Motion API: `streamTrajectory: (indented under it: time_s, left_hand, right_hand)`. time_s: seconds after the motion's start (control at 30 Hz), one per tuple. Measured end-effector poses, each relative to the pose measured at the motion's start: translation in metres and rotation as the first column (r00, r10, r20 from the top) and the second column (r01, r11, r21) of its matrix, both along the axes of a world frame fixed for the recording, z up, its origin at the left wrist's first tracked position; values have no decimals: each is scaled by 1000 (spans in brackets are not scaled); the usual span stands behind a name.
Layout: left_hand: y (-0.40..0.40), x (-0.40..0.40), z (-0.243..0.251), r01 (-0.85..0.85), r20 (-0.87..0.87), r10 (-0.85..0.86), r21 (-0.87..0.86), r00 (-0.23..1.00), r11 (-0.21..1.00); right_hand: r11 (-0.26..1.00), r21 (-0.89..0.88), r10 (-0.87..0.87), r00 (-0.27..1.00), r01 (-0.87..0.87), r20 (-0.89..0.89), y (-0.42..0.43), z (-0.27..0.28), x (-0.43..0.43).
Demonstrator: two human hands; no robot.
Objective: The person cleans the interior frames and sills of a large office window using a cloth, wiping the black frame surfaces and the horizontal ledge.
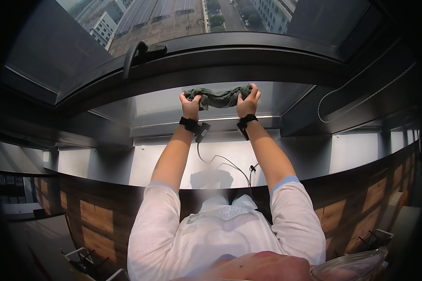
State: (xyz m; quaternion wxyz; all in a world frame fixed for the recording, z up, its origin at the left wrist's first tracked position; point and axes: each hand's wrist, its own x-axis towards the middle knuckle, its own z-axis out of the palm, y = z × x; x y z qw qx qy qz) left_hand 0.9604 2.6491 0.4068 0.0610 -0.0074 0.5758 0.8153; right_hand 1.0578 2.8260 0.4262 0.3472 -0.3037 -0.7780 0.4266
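A dark green cloth [221, 98], bunched lengthwise, stretches between my two hands in front of the lower window pane [154, 105]. Its left end is gripped by my left hand [190, 104], thumb toward me. My right hand [248, 102] holds the other end, slightly higher. The middle of the cloth sags a little. Each wrist wears a black strap; the left one carries a small dark device [203, 132] with a cable. Whether the cloth touches the glass, I cannot tell.
A dark window frame [232, 58] crosses above my hands, with a black handle [129, 61] at its left. Below lies a white sill [158, 165], a thin cable [232, 163] over it. A beaded cord loop [320, 109] hangs at the right. Chairs stand behind on the wooden floor [96, 216].
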Motion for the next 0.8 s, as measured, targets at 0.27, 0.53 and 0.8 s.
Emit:
streamTrajectory:
  time_s: [0.27,0.53,0.8]
  left_hand:
    - [-15,8,37,-213,-345,176,-72,922,974]
    - [-21,-15,40,-374,-572,207,-190,793,908]
    - [-48,5,14,-203,-532,-92,-471,842,858]
  right_hand:
    - [942,-263,68,884,-210,-463,-36,46,-10]
    - [999,12,53,930,-52,-363,-63,37,-34]
    - [963,-259,-135,960,69,-245,-43,-26,-20]
